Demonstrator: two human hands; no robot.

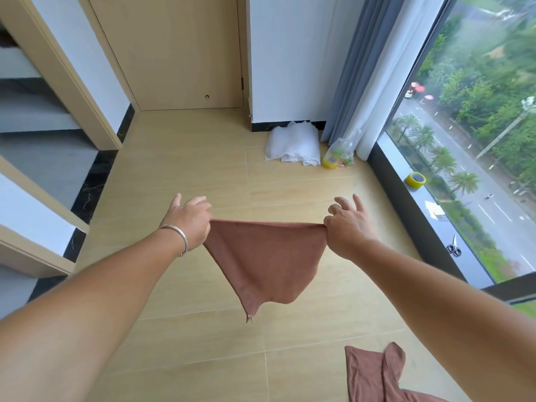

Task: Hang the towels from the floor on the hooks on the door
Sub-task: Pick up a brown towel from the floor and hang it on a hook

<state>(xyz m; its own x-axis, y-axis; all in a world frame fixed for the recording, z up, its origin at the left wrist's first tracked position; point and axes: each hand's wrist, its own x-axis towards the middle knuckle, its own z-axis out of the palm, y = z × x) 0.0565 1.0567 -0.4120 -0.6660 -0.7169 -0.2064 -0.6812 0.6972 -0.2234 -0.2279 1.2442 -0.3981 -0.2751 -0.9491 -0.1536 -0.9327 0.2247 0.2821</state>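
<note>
A reddish-brown towel [265, 261] hangs stretched in the air between my hands, its lower corner drooping to a small loop tag. My left hand [188, 220] pinches its left top corner, and my right hand [348, 224] pinches the right top corner with the other fingers spread. A second reddish-brown towel [374, 375] lies crumpled on the wooden floor at the bottom right. The light wooden door [179, 53] stands shut straight ahead; no hooks show on its visible lower part.
A white bundle of cloth [293, 145] and a plastic bag [339, 155] lie by the curtain [362, 68]. On the window sill are a yellow tape roll [415, 179] and scissors [454, 248]. Stair steps [34, 117] are at left.
</note>
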